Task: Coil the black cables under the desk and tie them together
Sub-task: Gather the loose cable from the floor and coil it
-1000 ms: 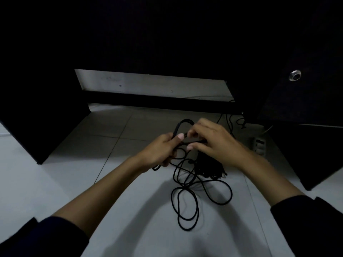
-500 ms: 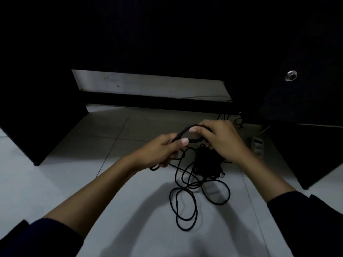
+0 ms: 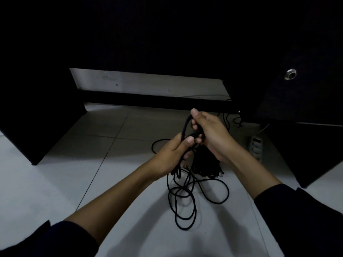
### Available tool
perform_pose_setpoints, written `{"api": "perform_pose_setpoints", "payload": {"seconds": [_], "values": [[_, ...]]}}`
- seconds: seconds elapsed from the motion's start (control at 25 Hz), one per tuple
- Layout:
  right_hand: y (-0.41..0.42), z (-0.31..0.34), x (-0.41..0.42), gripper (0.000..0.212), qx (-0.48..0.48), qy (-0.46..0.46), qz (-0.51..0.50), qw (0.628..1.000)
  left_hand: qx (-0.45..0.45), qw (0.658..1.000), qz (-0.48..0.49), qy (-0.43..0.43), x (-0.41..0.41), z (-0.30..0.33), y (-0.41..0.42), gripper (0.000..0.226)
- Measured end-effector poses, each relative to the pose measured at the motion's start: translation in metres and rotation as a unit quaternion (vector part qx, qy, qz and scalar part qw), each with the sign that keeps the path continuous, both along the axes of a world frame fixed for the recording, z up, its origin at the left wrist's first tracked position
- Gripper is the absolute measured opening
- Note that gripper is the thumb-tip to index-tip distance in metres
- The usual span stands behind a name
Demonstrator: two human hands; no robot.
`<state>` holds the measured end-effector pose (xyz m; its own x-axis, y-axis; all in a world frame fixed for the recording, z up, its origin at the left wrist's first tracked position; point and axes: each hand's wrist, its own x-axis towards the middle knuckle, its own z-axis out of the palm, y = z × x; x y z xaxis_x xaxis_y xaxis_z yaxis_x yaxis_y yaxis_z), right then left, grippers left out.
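Note:
A thin black cable (image 3: pixel 185 201) lies in loose loops on the white tiled floor below my hands. A dark bundle of cables (image 3: pixel 206 164) sits under my right wrist. My left hand (image 3: pixel 172 154) grips a strand of the cable, thumb on top. My right hand (image 3: pixel 209 134) is just above it, fingers curled round a raised loop of the same cable (image 3: pixel 185 125). Both hands touch each other at the fingers. Another loop (image 3: pixel 157 143) trails left of my left hand.
The dark desk panel (image 3: pixel 37 117) stands at the left and a dark cabinet (image 3: pixel 306 117) with a round metal lock (image 3: pixel 290 74) at the right. A white power strip (image 3: pixel 257 147) lies by the cabinet. More cables (image 3: pixel 233 119) hang behind.
My right hand has turned and lifted the loop upright, and my left hand has moved up under it. The cable loop left of my left hand has spread out.

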<state>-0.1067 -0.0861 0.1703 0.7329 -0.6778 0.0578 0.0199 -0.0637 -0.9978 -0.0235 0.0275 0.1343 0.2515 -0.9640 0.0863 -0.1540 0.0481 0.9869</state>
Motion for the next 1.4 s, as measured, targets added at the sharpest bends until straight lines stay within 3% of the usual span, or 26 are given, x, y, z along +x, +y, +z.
{"api": "perform_pose_setpoints", "payload": {"seconds": [0.2,0.4,0.56,0.64,0.8,0.92,1.0,1.08,1.2,1.4], "values": [[-0.006,-0.001,-0.002,0.028,-0.03,-0.003,-0.019,0.999,0.048,0.997,-0.063,0.026,0.004,0.009,-0.005,0.009],[0.006,-0.004,-0.001,0.033,-0.087,-0.027,-0.074,0.993,0.025,0.998,-0.026,0.056,0.004,0.006,-0.002,0.013],[0.027,-0.026,-0.003,0.075,0.076,0.039,0.064,0.994,-0.011,0.993,0.028,0.114,0.009,0.003,-0.005,0.01],[0.035,-0.039,-0.008,0.07,0.075,0.077,0.121,0.987,-0.035,0.988,0.061,0.136,0.015,0.006,-0.007,0.012],[0.027,-0.06,-0.026,0.048,-0.058,0.18,0.209,0.96,-0.03,0.986,0.103,0.124,0.028,0.02,-0.003,0.017],[0.011,-0.067,-0.037,0.025,-0.077,0.198,0.179,0.96,-0.009,0.989,0.116,0.087,0.037,0.021,0.002,0.018],[0.006,-0.057,-0.039,0.023,-0.1,0.183,0.156,0.965,0.017,0.992,0.112,0.05,0.039,0.016,0.005,0.018],[0.001,-0.041,-0.036,0.023,-0.223,0.212,0.166,0.937,0.033,0.993,0.11,0.031,0.037,0.014,0.006,0.016],[0.001,-0.022,-0.026,0.026,-0.393,0.287,0.207,0.849,0.04,0.994,0.102,0.023,0.031,0.015,0.004,0.016],[0.014,-0.006,-0.015,0.016,-0.458,0.243,0.158,0.84,0.075,0.996,0.038,-0.036,0.02,0.014,0.006,0.022]]}}
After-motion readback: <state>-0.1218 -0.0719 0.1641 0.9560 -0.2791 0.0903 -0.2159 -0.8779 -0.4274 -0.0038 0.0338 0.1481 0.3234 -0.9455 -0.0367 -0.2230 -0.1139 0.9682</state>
